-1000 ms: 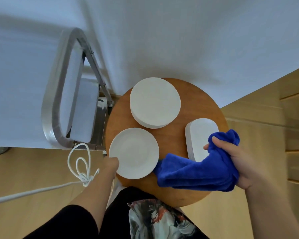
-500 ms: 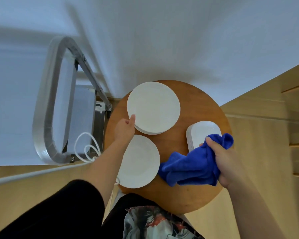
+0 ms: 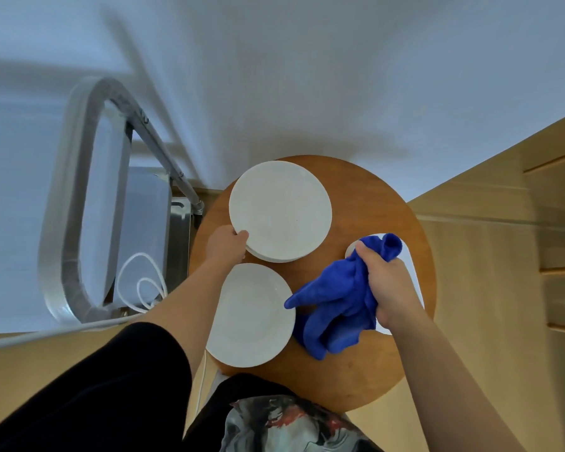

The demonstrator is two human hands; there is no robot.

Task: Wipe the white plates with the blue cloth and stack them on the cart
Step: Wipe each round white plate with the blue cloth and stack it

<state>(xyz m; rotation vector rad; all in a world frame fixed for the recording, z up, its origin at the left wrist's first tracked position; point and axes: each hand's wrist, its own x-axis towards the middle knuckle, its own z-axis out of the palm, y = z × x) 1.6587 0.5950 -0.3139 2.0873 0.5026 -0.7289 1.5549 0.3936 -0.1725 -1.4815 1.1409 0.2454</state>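
Left hand (image 3: 226,243) now shifted onto plate stack (image 3: 280,211) rim, edge pinched, bunched plush blue cloth (image 3: 340,298) gripped by right hand (image 3: 387,282) beside single round plate (image 3: 252,316)

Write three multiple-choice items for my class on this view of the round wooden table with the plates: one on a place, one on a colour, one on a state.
1. Where is the left hand?
A. On the cart handle
B. At the left edge of the stack of white plates
C. On the white cord

2. What colour is the cloth?
A. Blue
B. Green
C. White

3. What is the right hand doing?
A. Hanging open, holding nothing
B. Pressing flat on the table
C. Gripping the bunched cloth

Answers:
1 B: its fingers curl round the stack's left rim on the round wooden table.
2 A: it is deep blue against the single white plate beside it.
3 C: its fingers close round the cloth, whose loose ends hang below the fist.
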